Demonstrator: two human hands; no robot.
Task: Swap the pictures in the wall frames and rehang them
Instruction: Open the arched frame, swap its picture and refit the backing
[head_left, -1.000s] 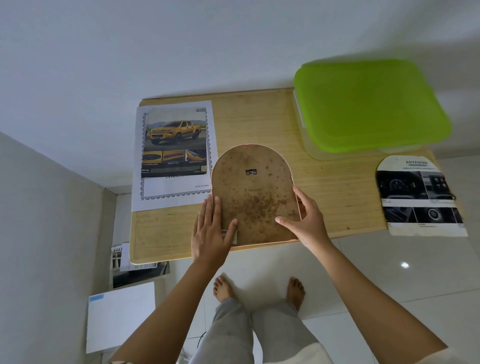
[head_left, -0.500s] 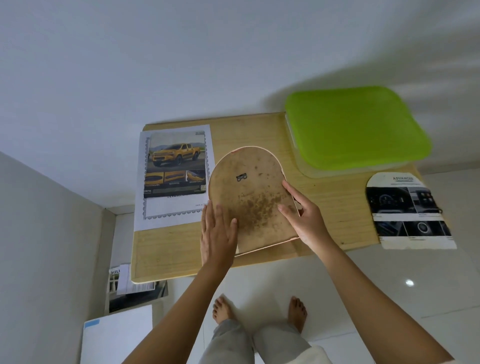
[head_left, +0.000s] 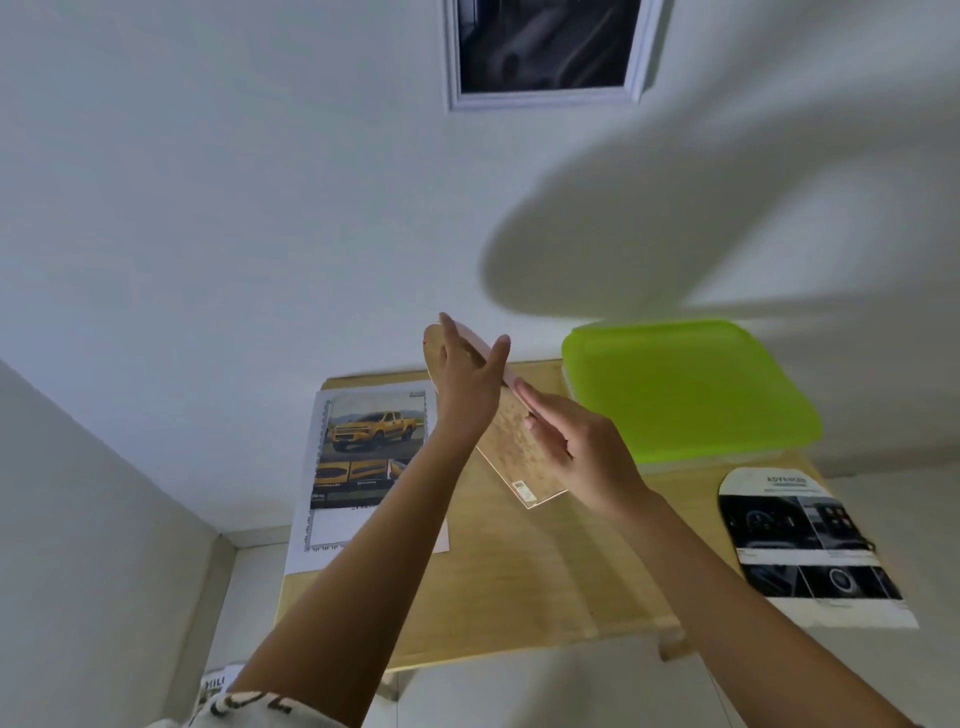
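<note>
The arched frame (head_left: 511, 447), brown speckled back toward me, is lifted off the wooden table (head_left: 519, 587) and tilted steeply. My left hand (head_left: 465, 387) grips its rounded upper part and my right hand (head_left: 576, 452) holds its right edge lower down. A rectangular print of a yellow pickup truck (head_left: 363, 452) lies on the table's left side. An arched dark print of a car interior (head_left: 800, 545) overhangs the right end. High on the wall hangs a white rectangular frame (head_left: 545, 52) with a dark picture.
A container with a lime-green lid (head_left: 685, 389) sits at the table's back right against the wall. A second wall closes in on the left. Papers (head_left: 218, 686) lie on the floor below the table's left end.
Both hands have lifted the arched frame from flat on the table and tipped it up toward the wall. My view has swung upward, bringing the white wall frame into sight.
</note>
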